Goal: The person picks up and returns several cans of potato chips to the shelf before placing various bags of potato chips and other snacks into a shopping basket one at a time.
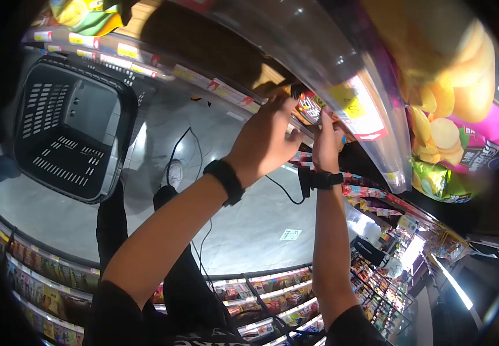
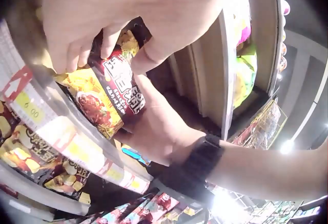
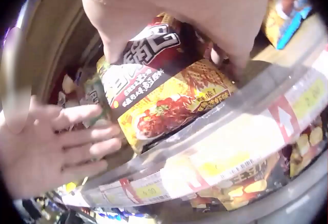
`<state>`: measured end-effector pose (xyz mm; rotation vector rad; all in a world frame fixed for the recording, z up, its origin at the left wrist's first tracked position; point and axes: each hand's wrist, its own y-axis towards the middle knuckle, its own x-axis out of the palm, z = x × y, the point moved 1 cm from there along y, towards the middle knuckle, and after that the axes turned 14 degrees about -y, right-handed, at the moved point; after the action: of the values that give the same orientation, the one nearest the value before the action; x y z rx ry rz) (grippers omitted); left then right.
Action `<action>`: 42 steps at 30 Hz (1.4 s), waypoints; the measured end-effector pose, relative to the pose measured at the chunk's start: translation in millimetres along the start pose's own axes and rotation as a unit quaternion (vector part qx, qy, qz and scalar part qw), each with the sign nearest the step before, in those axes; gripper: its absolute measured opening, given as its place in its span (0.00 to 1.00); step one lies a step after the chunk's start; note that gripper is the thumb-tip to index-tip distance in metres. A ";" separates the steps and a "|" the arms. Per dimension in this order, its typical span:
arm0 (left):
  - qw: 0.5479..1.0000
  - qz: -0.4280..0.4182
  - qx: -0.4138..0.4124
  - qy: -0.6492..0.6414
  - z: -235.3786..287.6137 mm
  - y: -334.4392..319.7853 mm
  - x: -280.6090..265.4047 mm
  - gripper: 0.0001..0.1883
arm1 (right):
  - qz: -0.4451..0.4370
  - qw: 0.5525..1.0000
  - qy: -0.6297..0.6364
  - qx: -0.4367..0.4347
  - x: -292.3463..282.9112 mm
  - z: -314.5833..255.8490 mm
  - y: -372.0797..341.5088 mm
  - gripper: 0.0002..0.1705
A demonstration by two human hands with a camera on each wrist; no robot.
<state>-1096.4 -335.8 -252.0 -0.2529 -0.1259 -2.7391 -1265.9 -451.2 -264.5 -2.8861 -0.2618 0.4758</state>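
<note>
A red, black and yellow snack bag (image 1: 307, 108) lies at the shelf's front edge between both hands. My right hand (image 1: 327, 147) grips one end; in the right wrist view, the thumb and fingers of this hand (image 3: 179, 3) span the bag (image 3: 169, 106). Fingers of my left hand (image 1: 267, 138) are at the other end, spread and nearly straight in the right wrist view, the palm (image 3: 38, 149) showing. From the left wrist view, the left hand (image 2: 128, 14) arches over the bag (image 2: 105, 93), with the right hand (image 2: 161, 129) at its lower right. Some fingertips are hidden.
A black basket (image 1: 76, 127) stands on the tiled floor (image 1: 249, 236) at the left. A clear shelf edge with a price label (image 1: 356, 109) overhangs the bag's right side. Large chip bags (image 1: 451, 127) hang at the right, and a dark cable (image 1: 284, 190) runs below the hands.
</note>
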 end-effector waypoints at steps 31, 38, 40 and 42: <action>0.937 0.283 -0.128 -0.162 361.6 -255.1 -452.5 0.11 | -0.286 0.746 -0.595 -0.088 -44.1 143.3 -426.2 0.24; 0.946 0.249 -0.119 -0.167 403.5 -232.8 -473.4 0.14 | -0.199 0.913 -0.354 -0.032 59.1 3.9 -457.9 0.23; 0.949 0.236 -0.131 -0.165 404.7 -222.6 -477.3 0.14 | -0.141 0.956 -0.202 0.160 78.3 7.4 -453.1 0.24; 0.947 0.230 -0.161 -0.158 396.0 -223.6 -477.6 0.15 | -0.131 0.953 -0.187 0.199 83.4 16.1 -449.1 0.26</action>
<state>-685.1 94.6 31.8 -0.7162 0.2666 -2.2232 -1256.6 1.4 -201.6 -2.3126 -0.5315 0.9060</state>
